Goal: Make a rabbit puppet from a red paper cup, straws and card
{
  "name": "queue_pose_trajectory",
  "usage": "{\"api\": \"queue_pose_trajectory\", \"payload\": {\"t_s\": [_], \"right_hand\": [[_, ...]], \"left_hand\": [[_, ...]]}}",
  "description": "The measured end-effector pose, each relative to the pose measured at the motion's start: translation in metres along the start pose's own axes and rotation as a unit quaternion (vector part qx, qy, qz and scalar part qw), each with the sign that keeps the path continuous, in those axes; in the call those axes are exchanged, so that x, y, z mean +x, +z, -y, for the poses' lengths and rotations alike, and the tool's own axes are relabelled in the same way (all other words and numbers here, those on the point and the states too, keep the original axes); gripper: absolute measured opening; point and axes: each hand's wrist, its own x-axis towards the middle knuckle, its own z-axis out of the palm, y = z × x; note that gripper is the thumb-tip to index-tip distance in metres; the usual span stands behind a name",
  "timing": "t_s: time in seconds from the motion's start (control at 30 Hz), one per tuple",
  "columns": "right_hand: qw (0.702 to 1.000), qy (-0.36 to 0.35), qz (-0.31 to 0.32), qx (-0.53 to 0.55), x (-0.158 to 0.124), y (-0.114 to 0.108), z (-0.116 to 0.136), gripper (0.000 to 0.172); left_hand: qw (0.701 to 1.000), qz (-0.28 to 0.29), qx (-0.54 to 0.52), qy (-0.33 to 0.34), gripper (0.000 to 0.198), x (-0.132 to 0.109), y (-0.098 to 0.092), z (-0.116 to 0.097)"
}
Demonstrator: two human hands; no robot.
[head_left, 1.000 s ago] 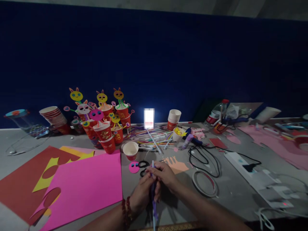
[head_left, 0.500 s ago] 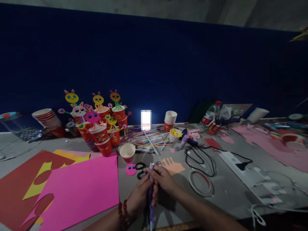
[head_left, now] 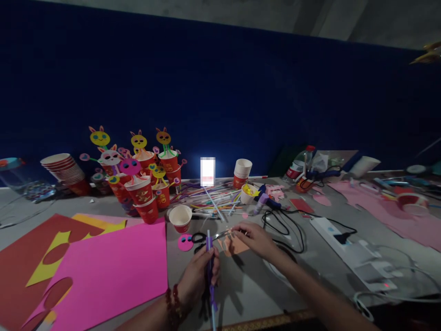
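Over the table (head_left: 268, 301), a purple stick (head_left: 208, 242) points lengthwise toward the backdrop (head_left: 220, 92).

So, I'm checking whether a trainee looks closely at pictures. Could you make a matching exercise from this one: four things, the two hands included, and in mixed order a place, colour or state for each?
Column one
1. Left hand
2. Right hand
3. Power strip
4. Round pink disc

Column two
A. White, with a black plug in it
B. Closed around a purple-and-white stick
C. Lying flat, with blue eyes
D. By the peach-coloured paper, apart from the other hand

Right pairs: 1-B, 2-D, 3-A, 4-C
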Motion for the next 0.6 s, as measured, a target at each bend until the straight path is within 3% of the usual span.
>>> {"api": "queue_pose_trajectory", "payload": {"t_s": [0.27, 0.53, 0.6], "right_hand": [[0.997, -0.032, 0.008, -0.063, 0.006, -0.002, 0.007, 0.022], [0.981, -0.014, -0.166, -0.097, 0.011, -0.057, 0.007, 0.028], [0.979, -0.01, -0.173, -0.109, 0.007, -0.068, 0.009, 0.028]], "left_hand": [[1.0, -0.008, 0.004, -0.014, 0.03, 0.001, -0.001, 0.001], [1.0, -0.008, 0.0, -0.008, 0.028, 0.0, 0.0, -0.003], [1.0, -0.004, -0.005, -0.018, 0.028, 0.0, 0.001, -0.004]]}}
